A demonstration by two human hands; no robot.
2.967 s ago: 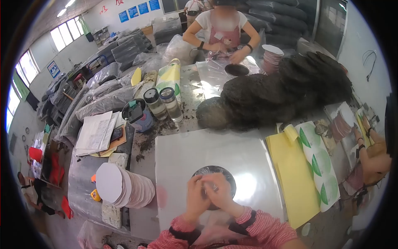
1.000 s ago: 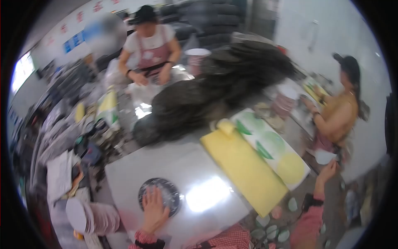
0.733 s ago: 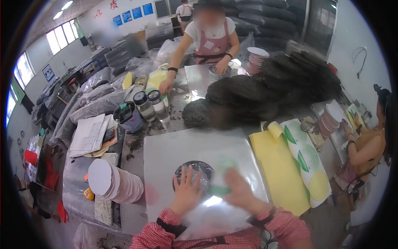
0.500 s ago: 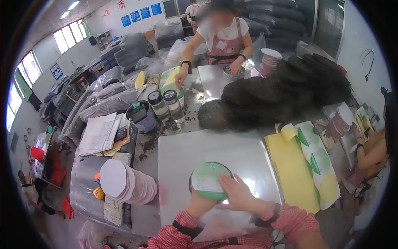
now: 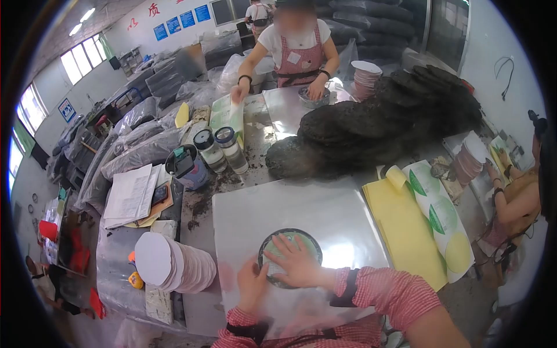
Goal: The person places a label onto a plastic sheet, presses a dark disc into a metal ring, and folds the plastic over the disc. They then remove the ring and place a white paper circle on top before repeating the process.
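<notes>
Since half a second ago, the green label (image 5: pixel 311 248) has been settling lower inside the dark rim of the round disc (image 5: pixel 319 258), and the right hand (image 5: pixel 294 262) has been sliding leftward across it. The disc is lying flat on the shiny grey sheet (image 5: pixel 261 209), toward the sheet's near edge. The right hand is spreading open, its palm side down and its fingers covering the middle of the label. The left hand (image 5: pixel 253 285) is curving half-closed at the disc's left side, over the sheet; whether it is pinching the rim, I cannot tell.

Left of the sheet, a stack of pale round cards (image 5: pixel 177 264) is leaning sideways. Beyond the sheet's far left corner, two lidded jars (image 5: pixel 217 152) are standing beside a tub (image 5: pixel 188 168). Behind the sheet's far edge, a long pile of dark, rough rounds (image 5: pixel 377 124) is stretching toward the right. Along the sheet's right edge, yellow paper (image 5: pixel 403 232) is lying beside a printed strip of green labels (image 5: pixel 438 217). Across from the sheet, a co-worker (image 5: pixel 299 58) is keeping one hand on another round piece (image 5: pixel 304 98) and holding the other hand at a white-and-green sheet.
</notes>
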